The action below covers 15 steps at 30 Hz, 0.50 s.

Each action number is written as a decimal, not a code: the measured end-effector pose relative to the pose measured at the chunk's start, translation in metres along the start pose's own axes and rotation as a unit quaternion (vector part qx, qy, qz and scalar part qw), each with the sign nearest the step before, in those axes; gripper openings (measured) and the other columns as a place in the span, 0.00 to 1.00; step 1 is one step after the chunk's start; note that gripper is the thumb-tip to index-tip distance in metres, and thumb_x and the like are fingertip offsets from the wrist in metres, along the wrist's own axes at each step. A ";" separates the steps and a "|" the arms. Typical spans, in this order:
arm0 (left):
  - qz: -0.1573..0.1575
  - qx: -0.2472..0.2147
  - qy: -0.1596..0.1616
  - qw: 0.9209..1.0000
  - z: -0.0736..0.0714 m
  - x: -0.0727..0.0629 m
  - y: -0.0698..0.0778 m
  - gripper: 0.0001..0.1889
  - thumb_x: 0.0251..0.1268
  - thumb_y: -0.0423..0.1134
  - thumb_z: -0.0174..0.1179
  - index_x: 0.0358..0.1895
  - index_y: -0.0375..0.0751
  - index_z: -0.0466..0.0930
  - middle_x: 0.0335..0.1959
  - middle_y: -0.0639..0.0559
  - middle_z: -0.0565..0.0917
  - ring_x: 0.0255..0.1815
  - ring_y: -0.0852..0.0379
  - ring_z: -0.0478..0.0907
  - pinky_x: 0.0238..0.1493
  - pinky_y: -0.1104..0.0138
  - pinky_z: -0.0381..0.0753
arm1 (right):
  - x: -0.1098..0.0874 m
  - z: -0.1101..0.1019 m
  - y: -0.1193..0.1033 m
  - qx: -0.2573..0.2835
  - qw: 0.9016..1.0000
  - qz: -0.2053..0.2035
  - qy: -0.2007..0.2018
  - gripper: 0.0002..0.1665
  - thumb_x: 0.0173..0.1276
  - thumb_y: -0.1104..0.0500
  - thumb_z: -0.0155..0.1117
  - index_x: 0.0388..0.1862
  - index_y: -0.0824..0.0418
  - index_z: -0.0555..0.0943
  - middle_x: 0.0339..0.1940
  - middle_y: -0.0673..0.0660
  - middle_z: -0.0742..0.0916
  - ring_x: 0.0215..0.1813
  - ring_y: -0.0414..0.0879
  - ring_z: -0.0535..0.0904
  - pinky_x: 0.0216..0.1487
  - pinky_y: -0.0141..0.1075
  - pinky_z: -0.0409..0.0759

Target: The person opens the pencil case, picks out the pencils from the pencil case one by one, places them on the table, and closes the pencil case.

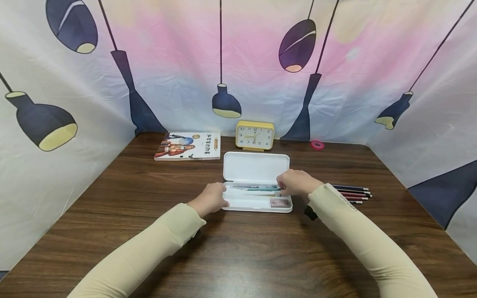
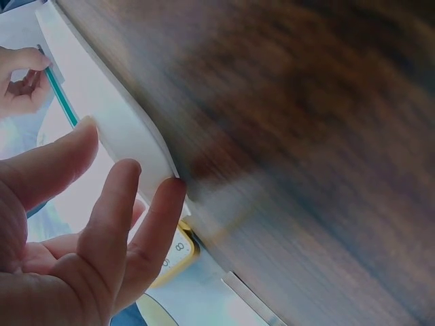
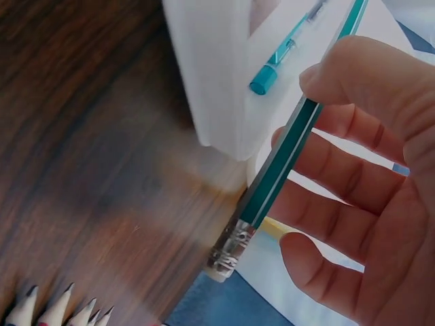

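Observing a book (image 1: pixel 187 146) on the bench (image 1: pixel 242 252), beyond the left hand (image 1: pixel 209 200) and to its left. Touching the left end of an open white pencil case (image 1: pixel 247 210) with the left hand, holding thumb and fingers well apart, fingers nearly straight. Finding the case between the two hands, its raised lid (image 1: pixel 256 167) leaning away beyond both. Noting a yellow clock (image 1: pixel 254 135) past the lid, farther off than either hand. Seeing a turquoise-ended pen (image 3: pixel 265 80) inside the case, near the right thumb. Seeing also a pinkish block (image 1: pixel 280 203) in the small near compartment, just left of and nearer than the right hand (image 1: pixel 298 182).

Pinching a green pencil (image 3: pixel 279 159) between thumb and forefinger of the right hand, bending the remaining fingers loosely. Extending the pencil leftward from this grip over the case, showing its eraser end past the case's right end. Being unable to tell contact or gap between pencil and case floor. Noting a pink ring (image 1: pixel 312 145) beyond and right of the right hand. Recording several pencils (image 1: pixel 355 193) on the bench, right of the right hand, partly behind the sleeve (image 1: pixel 357 219), pointing sharpened tips toward that hand.
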<state>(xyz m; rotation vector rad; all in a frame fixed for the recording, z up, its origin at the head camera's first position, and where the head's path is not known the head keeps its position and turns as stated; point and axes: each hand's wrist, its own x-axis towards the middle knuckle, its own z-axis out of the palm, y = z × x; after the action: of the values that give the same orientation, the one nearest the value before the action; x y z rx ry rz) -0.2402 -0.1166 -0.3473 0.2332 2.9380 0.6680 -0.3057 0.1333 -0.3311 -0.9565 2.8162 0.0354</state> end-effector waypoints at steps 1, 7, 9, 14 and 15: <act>-0.001 0.001 0.000 1.000 0.000 0.000 0.000 0.24 0.45 0.33 0.66 0.48 0.25 0.72 0.46 0.36 0.75 0.51 0.43 0.68 0.51 0.57 0.67 | 0.000 0.001 0.001 -0.002 1.000 0.001 0.002 0.06 0.51 0.58 0.63 0.22 0.53 0.74 0.19 0.47 0.75 0.23 0.41 0.68 0.23 0.33 0.66; 0.001 0.001 0.005 1.000 0.000 0.000 0.000 0.25 0.44 0.33 0.66 0.47 0.25 0.72 0.46 0.37 0.75 0.51 0.43 0.68 0.51 0.57 0.66 | -0.006 0.003 0.006 -0.001 1.000 -0.006 0.014 0.05 0.52 0.58 0.63 0.22 0.54 0.75 0.20 0.47 0.75 0.24 0.42 0.69 0.23 0.33 0.67; 0.005 0.001 0.009 1.000 0.000 -0.001 0.000 0.25 0.44 0.33 0.66 0.47 0.25 0.72 0.46 0.36 0.75 0.51 0.42 0.68 0.51 0.57 0.67 | -0.008 0.003 0.008 0.002 1.000 -0.007 0.016 0.05 0.52 0.58 0.63 0.22 0.54 0.75 0.20 0.47 0.75 0.24 0.42 0.69 0.23 0.33 0.67; 0.008 -0.003 0.013 1.000 -0.001 -0.002 0.000 0.24 0.43 0.33 0.66 0.47 0.24 0.72 0.45 0.36 0.75 0.50 0.43 0.69 0.50 0.58 0.68 | -0.011 0.004 0.011 0.004 1.000 -0.014 0.024 0.06 0.51 0.58 0.63 0.22 0.54 0.74 0.20 0.46 0.75 0.24 0.41 0.68 0.23 0.33 0.66; 0.008 -0.003 0.012 1.000 -0.001 -0.002 0.000 0.24 0.43 0.33 0.66 0.47 0.24 0.72 0.45 0.36 0.75 0.50 0.43 0.70 0.50 0.58 0.68 | -0.012 0.004 0.011 0.003 1.000 -0.015 0.025 0.06 0.50 0.58 0.63 0.22 0.54 0.74 0.19 0.46 0.75 0.23 0.41 0.68 0.23 0.33 0.66</act>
<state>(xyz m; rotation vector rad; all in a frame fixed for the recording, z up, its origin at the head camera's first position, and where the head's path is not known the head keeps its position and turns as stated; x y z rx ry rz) -0.2384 -0.1170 -0.3463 0.2498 2.9598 0.6877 -0.3027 0.1498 -0.3336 -1.0114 2.8454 -0.0018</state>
